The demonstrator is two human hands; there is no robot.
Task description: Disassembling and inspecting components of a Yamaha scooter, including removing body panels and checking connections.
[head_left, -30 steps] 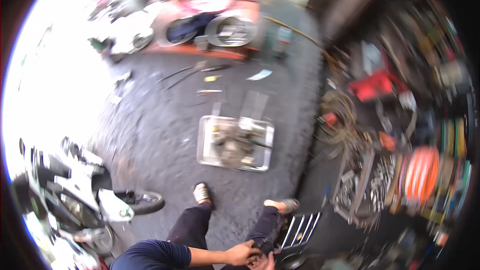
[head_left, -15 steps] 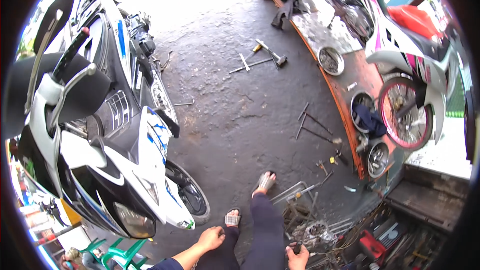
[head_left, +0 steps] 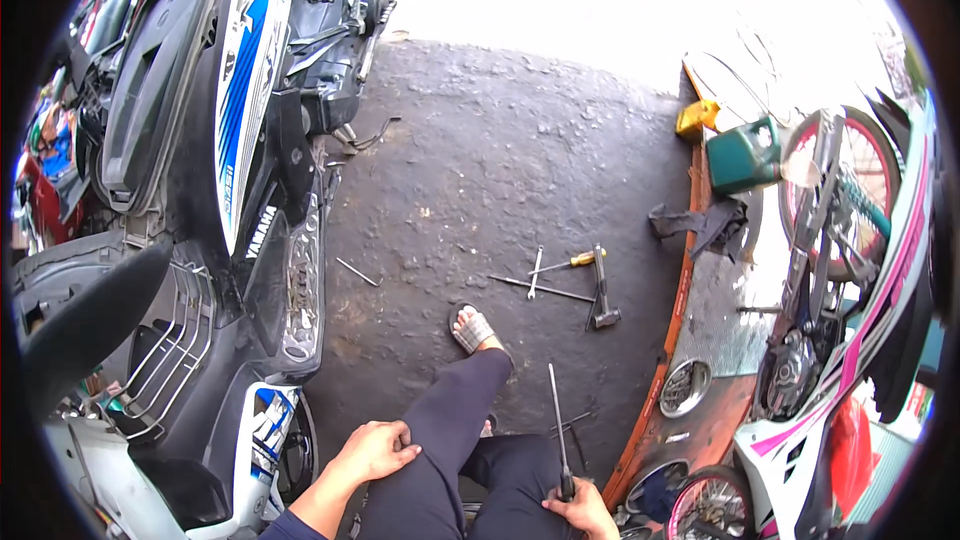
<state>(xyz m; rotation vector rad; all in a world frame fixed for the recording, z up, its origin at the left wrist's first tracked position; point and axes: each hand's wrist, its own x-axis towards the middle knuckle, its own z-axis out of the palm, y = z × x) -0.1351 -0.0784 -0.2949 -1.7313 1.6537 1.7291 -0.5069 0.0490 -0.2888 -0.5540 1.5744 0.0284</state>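
My right hand (head_left: 587, 514) grips a long screwdriver (head_left: 557, 420) by its black handle, and the thin shaft points away from me. My left hand (head_left: 378, 450) hangs at my left thigh, fingers loosely bent and thumb apart, with nothing in it. Ahead on the dark floor lie a hammer (head_left: 602, 290), a yellow-handled screwdriver (head_left: 580, 259), a small spanner (head_left: 535, 273) and a long thin rod (head_left: 560, 291). A T-shaped tool (head_left: 573, 424) lies closer to me, partly hidden by the screwdriver. To my left stands a white, blue and black scooter (head_left: 243, 140).
An orange-edged platform (head_left: 668, 360) runs along the right. It carries a pink-and-white motorbike (head_left: 800, 430), a metal bowl (head_left: 685, 388), a green jerrycan (head_left: 745, 155), a yellow container (head_left: 697, 118) and a dark cloth (head_left: 705, 225). A bent rod (head_left: 358, 272) lies beside the scooter.
I have stepped forward and my view has turned right. The floor tools are nearer, and the scooter's body shows alongside me. The screwdriver's full shaft has come into sight.
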